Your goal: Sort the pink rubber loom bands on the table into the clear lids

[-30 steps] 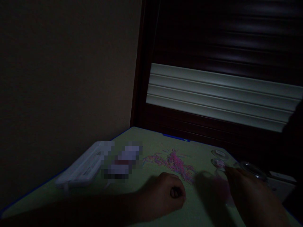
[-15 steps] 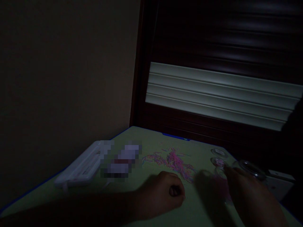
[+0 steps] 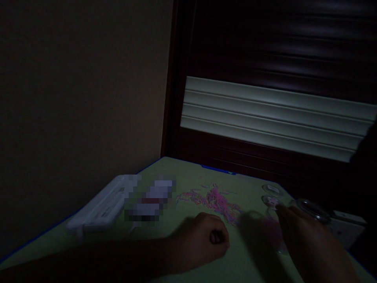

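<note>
My left hand (image 3: 200, 243) rests on the table in a loose fist, thumb and fingers curled round a dark hollow in which only fingertips show. Just beyond it lies a scattered pile of thin pink and multicoloured strands (image 3: 219, 201), which look like small rubber bands. My right hand (image 3: 309, 239) is at the right with its fingers drawn together, pointing down over a clear container (image 3: 272, 232) with pink contents. Its fingertips are dark and partly hidden, so whatever they pinch does not show. The hand covers part of the container.
Small round clear lids or dishes (image 3: 272, 190) lie at the table's right edge, near a clear round jar (image 3: 312, 210) and a white box (image 3: 349, 228). A white plastic case (image 3: 97, 212) and a blurred-out phone-like item (image 3: 153, 200) are at the left. Wall and dark shutter stand behind.
My right hand has shifted very slightly left over the clear container. My left hand and the strand pile look the same.
</note>
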A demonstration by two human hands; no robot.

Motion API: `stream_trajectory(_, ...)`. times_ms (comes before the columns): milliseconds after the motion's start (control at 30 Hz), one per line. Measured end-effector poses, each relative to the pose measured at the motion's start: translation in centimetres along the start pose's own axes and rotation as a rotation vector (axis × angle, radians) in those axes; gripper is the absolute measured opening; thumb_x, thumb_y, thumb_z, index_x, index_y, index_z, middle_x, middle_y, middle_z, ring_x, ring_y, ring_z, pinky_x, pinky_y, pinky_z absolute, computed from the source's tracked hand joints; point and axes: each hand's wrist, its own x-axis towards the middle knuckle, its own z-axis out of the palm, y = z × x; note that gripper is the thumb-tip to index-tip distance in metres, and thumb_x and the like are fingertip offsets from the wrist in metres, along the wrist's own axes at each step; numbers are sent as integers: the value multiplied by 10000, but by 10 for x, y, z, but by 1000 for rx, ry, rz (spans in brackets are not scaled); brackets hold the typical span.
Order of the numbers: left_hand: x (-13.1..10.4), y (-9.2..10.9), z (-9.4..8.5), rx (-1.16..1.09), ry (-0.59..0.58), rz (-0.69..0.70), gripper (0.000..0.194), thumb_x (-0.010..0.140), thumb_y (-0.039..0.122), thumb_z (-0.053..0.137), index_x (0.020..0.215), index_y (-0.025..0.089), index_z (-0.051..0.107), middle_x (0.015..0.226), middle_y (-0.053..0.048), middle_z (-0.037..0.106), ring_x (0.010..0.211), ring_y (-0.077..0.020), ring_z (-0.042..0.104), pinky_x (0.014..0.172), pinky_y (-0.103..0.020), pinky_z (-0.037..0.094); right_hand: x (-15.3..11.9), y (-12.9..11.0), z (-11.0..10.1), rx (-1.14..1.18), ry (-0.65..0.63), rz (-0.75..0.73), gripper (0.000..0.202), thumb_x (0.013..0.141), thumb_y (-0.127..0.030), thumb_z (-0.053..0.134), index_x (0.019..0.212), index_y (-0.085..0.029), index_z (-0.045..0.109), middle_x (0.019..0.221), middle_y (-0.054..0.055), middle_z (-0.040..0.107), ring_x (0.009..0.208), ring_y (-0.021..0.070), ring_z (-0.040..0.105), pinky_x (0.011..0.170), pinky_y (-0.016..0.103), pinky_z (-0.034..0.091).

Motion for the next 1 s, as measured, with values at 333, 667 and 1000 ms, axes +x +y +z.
stream_trajectory(333,-1,4,-2,-17,-1,5,103,737,175,537,758,167,637,738,20,585,657,-95,552,579,-167,392,7,-19,5,284,13,-335,254,814,-122,378,838,-214,614,840,74,637,695,180,610,583,267,458)
stream_trajectory(667,0,0,-5,69,2,15,102,748,165,525,773,175,623,753,23,581,659,-91,541,579,-163,375,4,-37,7,360,-219,-461,206,722,-16,491,711,-202,580,694,11,598,610,135,554,542,216,379)
stream_trajectory(1000,14,-24,-57,532,94,-39,188,817,147,402,723,163,564,760,-33,558,701,-147,517,627,-233,368,4,-42,1,350,-284,-395,182,805,-107,468,752,-218,602,735,28,615,660,160,571,567,236,401)
